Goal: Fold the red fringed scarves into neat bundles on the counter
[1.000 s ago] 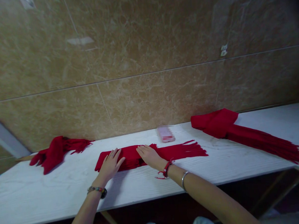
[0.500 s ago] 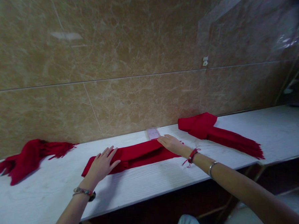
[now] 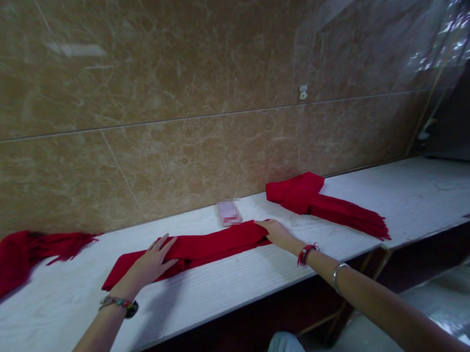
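Observation:
A red fringed scarf (image 3: 218, 243) lies folded lengthwise in a long strip on the white tabletop. My left hand (image 3: 150, 264) rests palm down on its left part, fingers stretched and thumb apart. At the strip's right end, my right hand (image 3: 276, 233) pinches the scarf's top layer; the fingertips are partly hidden. The fringe there is mostly covered by the cloth and my hand. Just behind the scarf lies a small pale pink packet (image 3: 228, 212), its surface blurred.
A second red scarf (image 3: 295, 194) lies folded across itself at the back right, fringe toward the front edge. Another crumpled red scarf (image 3: 17, 261) is at the far left. A tiled wall (image 3: 203, 162) borders the white table (image 3: 225, 287). A dark object (image 3: 452, 117) stands at the far right.
My right hand has drawn the scarf's upper layer out to the right, lengthening the strip over the fringed end. My left hand stays on the left part. The view has swung right.

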Tool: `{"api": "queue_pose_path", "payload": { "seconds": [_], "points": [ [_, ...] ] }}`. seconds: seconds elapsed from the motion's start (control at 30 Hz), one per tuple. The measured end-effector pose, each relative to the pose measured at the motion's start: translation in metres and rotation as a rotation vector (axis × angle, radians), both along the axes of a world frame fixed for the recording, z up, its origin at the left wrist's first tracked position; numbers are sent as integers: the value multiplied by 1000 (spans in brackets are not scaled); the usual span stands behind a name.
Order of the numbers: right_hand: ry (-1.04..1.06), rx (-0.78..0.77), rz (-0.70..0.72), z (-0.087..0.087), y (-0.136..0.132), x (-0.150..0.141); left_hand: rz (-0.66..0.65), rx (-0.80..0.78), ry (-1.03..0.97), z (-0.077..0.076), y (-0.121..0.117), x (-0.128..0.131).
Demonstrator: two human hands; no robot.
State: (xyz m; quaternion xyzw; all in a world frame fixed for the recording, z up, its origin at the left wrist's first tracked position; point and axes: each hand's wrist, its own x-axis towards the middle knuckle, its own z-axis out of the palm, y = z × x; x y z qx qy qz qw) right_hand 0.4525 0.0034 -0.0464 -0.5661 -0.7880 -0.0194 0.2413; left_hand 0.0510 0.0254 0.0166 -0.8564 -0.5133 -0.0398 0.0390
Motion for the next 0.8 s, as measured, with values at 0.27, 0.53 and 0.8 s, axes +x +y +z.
{"api": "queue_pose_path", "payload": {
  "seconds": [0.27, 0.53, 0.8],
  "points": [
    [-371, 247, 37, 34, -1, 33, 25, -10, 15, -6, 9, -16],
    [-569, 111, 10, 11, -13, 34, 7, 157, 97, 4, -3, -30],
    [-571, 177, -90, 36, -10, 18, 76, 250, 35, 10, -14, -33]
  ]
}}
